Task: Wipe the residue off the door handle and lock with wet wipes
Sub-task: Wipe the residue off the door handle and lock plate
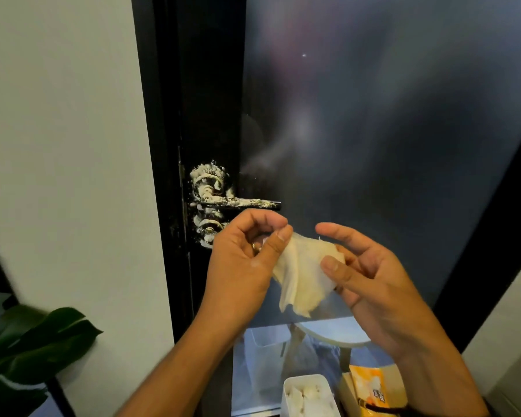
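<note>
We spread a crumpled white wet wipe (pixel 301 272), pinched between left hand (pixel 247 260) and right hand (pixel 370 275), next pressing it onto the powder-caked black lever door handle (pixel 238 203).

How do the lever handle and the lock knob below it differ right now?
The lever handle is a long bar sticking out horizontally to the right; the lock knob is short and round. White residue runs in a line along the handle's top, but clumps around the knob. The handle shows in full; the left hand partly covers the knob. Both are dark and unwiped.
</note>
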Tool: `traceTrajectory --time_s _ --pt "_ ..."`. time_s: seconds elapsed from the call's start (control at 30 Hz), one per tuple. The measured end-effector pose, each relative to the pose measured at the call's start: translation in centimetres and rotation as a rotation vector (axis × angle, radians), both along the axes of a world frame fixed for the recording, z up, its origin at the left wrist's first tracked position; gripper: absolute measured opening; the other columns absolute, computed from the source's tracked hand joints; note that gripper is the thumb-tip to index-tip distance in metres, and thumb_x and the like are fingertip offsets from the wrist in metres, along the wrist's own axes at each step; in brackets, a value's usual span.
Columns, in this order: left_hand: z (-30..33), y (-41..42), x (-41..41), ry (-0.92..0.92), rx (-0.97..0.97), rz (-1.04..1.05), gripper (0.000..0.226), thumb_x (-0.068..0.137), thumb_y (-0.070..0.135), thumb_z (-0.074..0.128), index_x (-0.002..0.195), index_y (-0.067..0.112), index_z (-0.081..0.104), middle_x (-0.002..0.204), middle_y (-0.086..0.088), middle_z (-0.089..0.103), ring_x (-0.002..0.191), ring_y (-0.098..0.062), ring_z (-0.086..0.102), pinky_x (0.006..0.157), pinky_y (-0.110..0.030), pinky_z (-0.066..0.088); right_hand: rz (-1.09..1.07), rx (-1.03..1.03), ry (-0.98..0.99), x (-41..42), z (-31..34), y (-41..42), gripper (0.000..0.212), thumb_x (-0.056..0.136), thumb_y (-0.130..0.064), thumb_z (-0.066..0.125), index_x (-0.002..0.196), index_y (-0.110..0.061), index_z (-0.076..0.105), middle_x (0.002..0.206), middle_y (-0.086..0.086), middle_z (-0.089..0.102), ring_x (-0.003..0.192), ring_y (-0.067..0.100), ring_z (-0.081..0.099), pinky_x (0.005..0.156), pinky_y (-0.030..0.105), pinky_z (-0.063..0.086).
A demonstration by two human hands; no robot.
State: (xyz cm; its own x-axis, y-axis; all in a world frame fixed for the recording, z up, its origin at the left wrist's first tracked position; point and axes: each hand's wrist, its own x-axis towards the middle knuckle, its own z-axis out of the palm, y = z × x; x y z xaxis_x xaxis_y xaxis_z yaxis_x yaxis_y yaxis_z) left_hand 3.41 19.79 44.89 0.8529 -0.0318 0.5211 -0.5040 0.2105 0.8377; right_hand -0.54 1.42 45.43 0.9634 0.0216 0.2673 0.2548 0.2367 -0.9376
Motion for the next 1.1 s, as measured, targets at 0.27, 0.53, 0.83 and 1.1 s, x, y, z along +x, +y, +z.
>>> traceTrajectory --time_s 0.27,0.53,0.83,1.1 --pt "-3.0 -1.4 -3.0 -0.391 0.455 0.146 0.061 0.086 0.043 0.082 0.137 0.025 0.054 0.141 0.005 0.050 0.137 -0.023 0.053 0.111 -0.027 0.047 -0.193 0.161 0.087 -0.4 2.3 -0.2 0.028 0.088 -0.004 0.074 0.116 -0.009 0.072 0.094 0.006 0.079 0.077 0.013 0.075 0.060 0.020 0.057" --pt "-0.5 -1.1 -1.1 -0.287 0.361 0.149 0.015 0.101 0.013 0.070 0.105 0.025 0.077 0.097 0.017 0.075 0.093 -0.009 0.072 0.073 -0.013 0.055 -0.413 -0.231 0.030 -1.6 1.9 -1.4 0.031 0.085 -0.054 0.073 0.108 -0.032 0.075 0.111 -0.011 0.075 0.111 0.011 0.070 0.083 0.026 0.059" --pt "4.7 1.2 2.5 -0.157 0.403 0.007 0.006 0.096 0.023 0.081 0.094 0.018 0.084 0.077 -0.001 0.080 0.072 -0.027 0.077 0.068 -0.044 0.065 -0.460 -0.617 -0.363 -1.1 4.1 2.2 0.029 0.082 -0.028 0.086 0.107 -0.032 0.074 0.097 -0.020 0.077 0.092 0.006 0.076 0.073 0.017 0.060" --pt "7.0 6.1 4.5 -0.029 0.390 -0.010 0.015 0.101 0.026 0.071 0.107 0.018 0.081 0.093 0.007 0.082 0.087 -0.008 0.078 0.068 -0.017 0.059 -0.018 0.107 -0.022 2.7 5.3 6.2 0.024 0.095 -0.017 0.064 0.110 -0.002 0.074 0.110 0.022 0.077 0.098 0.034 0.075 0.078 0.042 0.063"
